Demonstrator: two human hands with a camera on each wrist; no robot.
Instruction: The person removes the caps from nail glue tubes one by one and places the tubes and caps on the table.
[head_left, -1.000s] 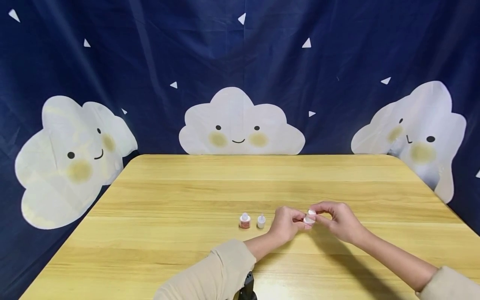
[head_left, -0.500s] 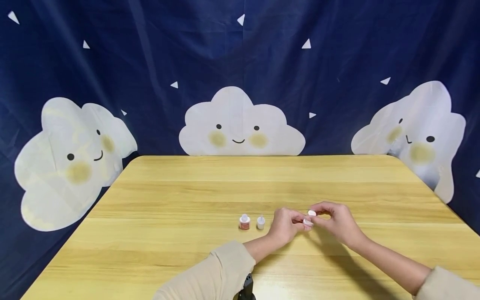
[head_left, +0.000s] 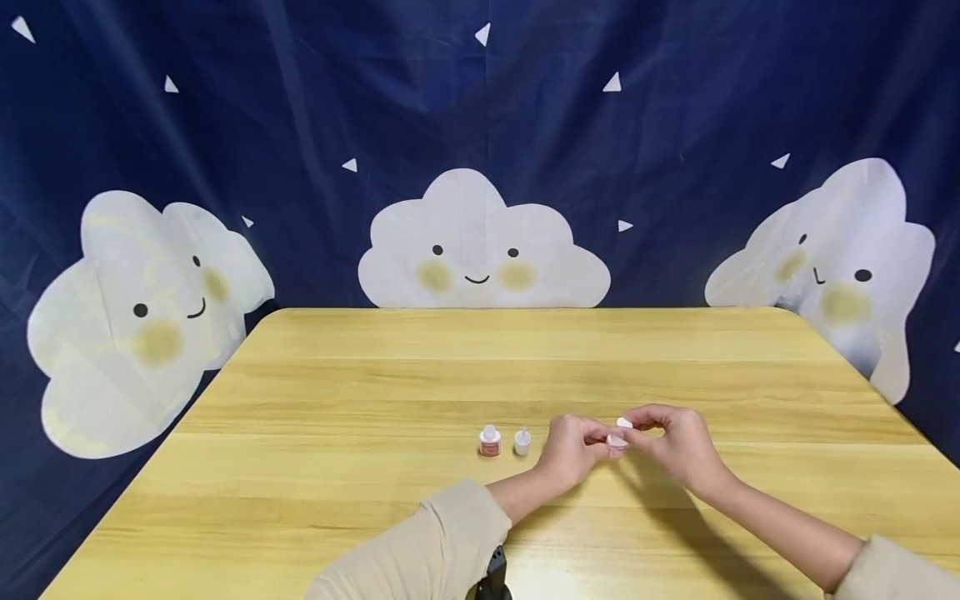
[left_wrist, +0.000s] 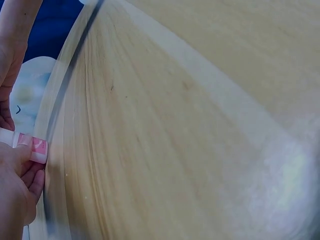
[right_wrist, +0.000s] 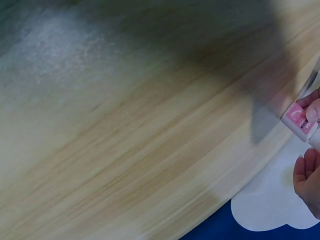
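Observation:
My left hand [head_left: 570,454] holds a small white bottle [head_left: 617,442] by its body, over the right part of the table. In both wrist views the pink label of this bottle [left_wrist: 39,146] shows, with the left thumb across it. My right hand [head_left: 678,446] pinches a white cap [head_left: 624,423] at the bottle's top end, between thumb and fingers. Whether cap and bottle touch is hard to tell. Left of the hands stands a second small bottle [head_left: 490,443] with a reddish label and a pale nozzle. Beside it is a small white cap-like piece [head_left: 522,442] with a thin tip pointing up.
Both hands work above a light wooden table [head_left: 337,467]. A dark blue curtain [head_left: 315,100] with white clouds hangs behind its far edge. Some black object [head_left: 493,575] shows at the bottom, near the left sleeve.
Both hands stay in nearly the same place. Only small shifts of the right fingers and the white cap at the bottle's top show.

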